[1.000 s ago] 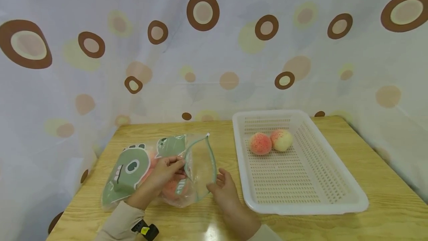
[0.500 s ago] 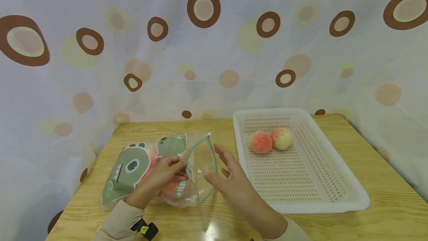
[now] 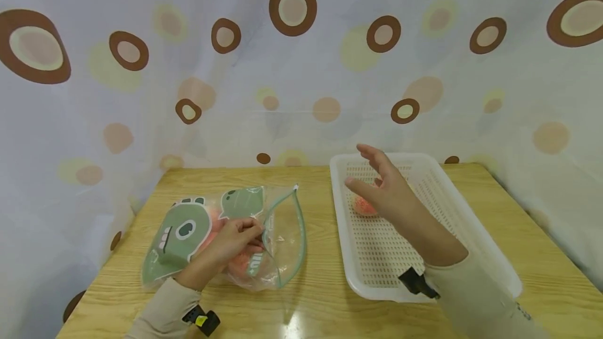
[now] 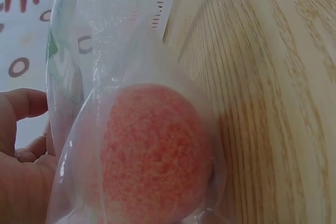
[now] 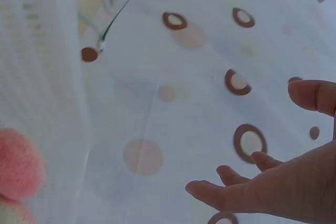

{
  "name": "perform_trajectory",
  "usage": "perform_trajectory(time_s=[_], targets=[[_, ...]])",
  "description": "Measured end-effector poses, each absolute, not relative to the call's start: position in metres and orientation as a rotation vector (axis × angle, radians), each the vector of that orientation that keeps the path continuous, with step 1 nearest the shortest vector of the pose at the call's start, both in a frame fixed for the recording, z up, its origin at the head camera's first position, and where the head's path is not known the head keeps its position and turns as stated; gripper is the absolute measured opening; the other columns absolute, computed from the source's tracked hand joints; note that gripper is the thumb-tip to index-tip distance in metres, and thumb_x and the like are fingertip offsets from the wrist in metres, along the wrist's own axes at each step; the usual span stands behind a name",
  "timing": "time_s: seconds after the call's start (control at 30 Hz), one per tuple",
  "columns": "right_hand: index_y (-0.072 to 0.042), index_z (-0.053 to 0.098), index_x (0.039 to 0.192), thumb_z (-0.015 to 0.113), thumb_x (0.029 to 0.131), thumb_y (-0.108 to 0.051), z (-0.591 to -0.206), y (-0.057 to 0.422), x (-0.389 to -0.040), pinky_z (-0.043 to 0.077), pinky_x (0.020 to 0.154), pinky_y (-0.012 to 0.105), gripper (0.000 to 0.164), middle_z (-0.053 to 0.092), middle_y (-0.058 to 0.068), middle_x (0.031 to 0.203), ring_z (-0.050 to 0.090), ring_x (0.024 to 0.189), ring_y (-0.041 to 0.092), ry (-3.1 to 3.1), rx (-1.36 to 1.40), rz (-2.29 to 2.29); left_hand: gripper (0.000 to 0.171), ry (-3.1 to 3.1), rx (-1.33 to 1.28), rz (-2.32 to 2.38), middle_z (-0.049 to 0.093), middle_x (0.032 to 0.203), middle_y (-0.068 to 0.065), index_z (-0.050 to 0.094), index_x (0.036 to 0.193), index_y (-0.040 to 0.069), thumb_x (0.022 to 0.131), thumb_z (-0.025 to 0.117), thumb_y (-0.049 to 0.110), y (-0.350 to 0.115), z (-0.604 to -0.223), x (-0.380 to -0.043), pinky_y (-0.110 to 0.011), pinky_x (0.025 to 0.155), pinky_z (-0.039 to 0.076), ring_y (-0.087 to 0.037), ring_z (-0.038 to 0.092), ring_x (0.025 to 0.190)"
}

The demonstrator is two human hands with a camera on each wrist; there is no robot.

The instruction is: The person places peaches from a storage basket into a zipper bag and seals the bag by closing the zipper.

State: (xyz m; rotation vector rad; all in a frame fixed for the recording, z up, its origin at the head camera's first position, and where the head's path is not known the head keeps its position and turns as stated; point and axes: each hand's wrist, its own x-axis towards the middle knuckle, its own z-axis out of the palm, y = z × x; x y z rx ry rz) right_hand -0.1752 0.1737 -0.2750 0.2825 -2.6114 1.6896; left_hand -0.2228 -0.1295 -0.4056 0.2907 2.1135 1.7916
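My left hand (image 3: pixel 235 242) pinches the upper edge of a clear zip bag (image 3: pixel 288 242) printed with a green dinosaur, and its mouth gapes toward the right. Inside the bag, a reddish peach (image 4: pixel 157 153) shows through the plastic in the left wrist view. My right hand (image 3: pixel 388 190) hovers over the white basket with fingers spread and nothing in them. Below it, one peach (image 3: pixel 365 206) is partly covered by the hand in the head view. Two peaches touch in the right wrist view, a pink one (image 5: pixel 20 163) and a paler one (image 5: pixel 14 212).
The white perforated basket (image 3: pixel 346 276) stands on the right of the wooden table (image 3: pixel 315 313). A curtain (image 3: pixel 292 135) with brown ring prints hangs behind the table's far edge.
My right hand has left the bag's mouth and moved right and up over the basket, its fingers spreading. The left hand keeps its pinch on the bag in the same place.
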Motion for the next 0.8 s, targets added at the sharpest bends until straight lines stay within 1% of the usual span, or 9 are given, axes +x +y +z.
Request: perform_trajectory(time_s=[0.03,0.17,0.27,0.37,0.47,0.57,0.63,0.7,0.8], targets=[[-0.016,0.013,0.154,0.06,0.095,-0.025,-0.277,0.179,-0.183,0.012,0.115,0.058,0.075,0.013,0.011,0.159,0.007,0.146,0.032,-2.635,0.273,1.667,0.021,2.115,0.287,1.791,0.062,0.079,-0.004,0.059,0.097,-0.008,0.098,0.051,0.011,-0.13,-0.405,-0.223,-0.021,0.066,0.057,-0.011,0.063,0.071],[-0.015,0.001,0.154,0.06,0.095,-0.027,-0.297,0.201,-0.219,0.021,0.111,0.062,0.084,0.013,0.018,0.158,0.013,0.144,0.04,-2.766,0.25,1.469,0.02,2.122,0.26,1.791,0.062,0.08,-0.005,0.059,0.097,-0.007,0.098,0.051,0.011,-0.131,-0.405,-0.224,-0.021,0.066,0.057,-0.011,0.063,0.071],[-0.009,-0.003,0.153,0.06,0.095,-0.027,-0.32,0.217,-0.245,0.026,0.107,0.065,0.088,0.011,0.025,0.156,0.017,0.14,0.047,-2.896,0.237,1.295,0.019,2.116,0.248,1.799,0.062,0.08,-0.005,0.059,0.096,-0.006,0.098,0.052,0.011,-0.13,-0.406,-0.225,-0.021,0.066,0.057,-0.011,0.063,0.071],[0.001,0.001,0.151,0.061,0.094,-0.024,-0.343,0.23,-0.265,0.027,0.106,0.066,0.087,0.01,0.033,0.152,0.019,0.137,0.052,-3.014,0.264,1.17,0.018,2.111,0.239,1.809,0.063,0.078,-0.004,0.06,0.096,-0.006,0.098,0.052,0.01,-0.129,-0.406,-0.225,-0.021,0.066,0.057,-0.011,0.063,0.07],[0.007,0.008,0.149,0.064,0.092,-0.021,-0.364,0.238,-0.278,0.029,0.104,0.065,0.085,0.014,0.037,0.149,0.022,0.134,0.053,-3.101,0.34,1.04,0.017,2.107,0.234,1.818,0.062,0.077,-0.004,0.06,0.095,-0.006,0.098,0.052,0.009,-0.128,-0.405,-0.224,-0.021,0.065,0.056,-0.01,0.063,0.069],[0.007,0.015,0.148,0.068,0.088,-0.021,-0.382,0.242,-0.285,0.034,0.102,0.064,0.085,0.021,0.037,0.147,0.028,0.131,0.054,-3.166,0.395,0.819,0.018,2.1,0.236,1.828,0.062,0.076,-0.004,0.06,0.096,-0.008,0.097,0.052,0.009,-0.128,-0.403,-0.225,-0.021,0.064,0.057,-0.01,0.063,0.068],[0.004,0.02,0.148,0.07,0.087,-0.024,-0.39,0.241,-0.286,0.035,0.1,0.065,0.084,0.026,0.036,0.145,0.029,0.13,0.054,-3.182,0.422,0.632,0.02,2.096,0.239,1.827,0.063,0.075,-0.004,0.06,0.097,-0.009,0.097,0.053,0.009,-0.129,-0.403,-0.225,-0.02,0.062,0.056,-0.01,0.063,0.066],[0.001,0.024,0.148,0.07,0.087,-0.027,-0.394,0.239,-0.285,0.039,0.097,0.064,0.082,0.031,0.035,0.142,0.035,0.127,0.055,-3.179,0.435,0.463,0.021,2.09,0.24,1.823,0.063,0.073,-0.004,0.061,0.098,-0.01,0.097,0.053,0.01,-0.129,-0.403,-0.225,-0.02,0.06,0.056,-0.009,0.064,0.064],[0.0,0.029,0.147,0.07,0.086,-0.023,-0.396,0.234,-0.281,0.043,0.092,0.063,0.077,0.036,0.034,0.138,0.04,0.121,0.055,-3.169,0.477,0.284,0.024,2.08,0.239,1.803,0.064,0.07,-0.003,0.062,0.099,-0.01,0.097,0.054,0.012,-0.131,-0.405,-0.226,-0.019,0.058,0.056,-0.009,0.064,0.061]])
